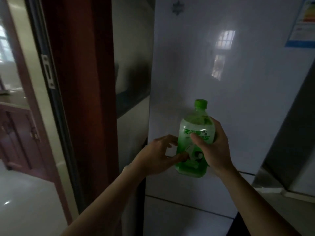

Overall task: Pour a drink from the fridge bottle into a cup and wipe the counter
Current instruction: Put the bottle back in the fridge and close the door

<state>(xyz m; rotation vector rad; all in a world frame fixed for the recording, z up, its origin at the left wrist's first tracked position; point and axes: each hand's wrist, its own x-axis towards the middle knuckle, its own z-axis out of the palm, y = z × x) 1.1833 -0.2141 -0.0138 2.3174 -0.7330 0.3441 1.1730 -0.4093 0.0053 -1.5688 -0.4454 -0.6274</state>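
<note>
A green plastic bottle (196, 133) with a green cap and a green-and-white label is held upright in front of the white fridge door (238, 91). My right hand (214, 147) is wrapped around its right side and middle. My left hand (158, 155) is at the bottle's lower left, fingers spread, thumb and fingertips touching the label; whether it truly grips is unclear. No cup or cloth is in view.
The fridge door looks shut, with a blue energy sticker (301, 23) at top right. A dark red door frame (81, 82) stands to the left. Through the doorway lie a wooden cabinet (18, 138) and a pale tiled floor (25, 201).
</note>
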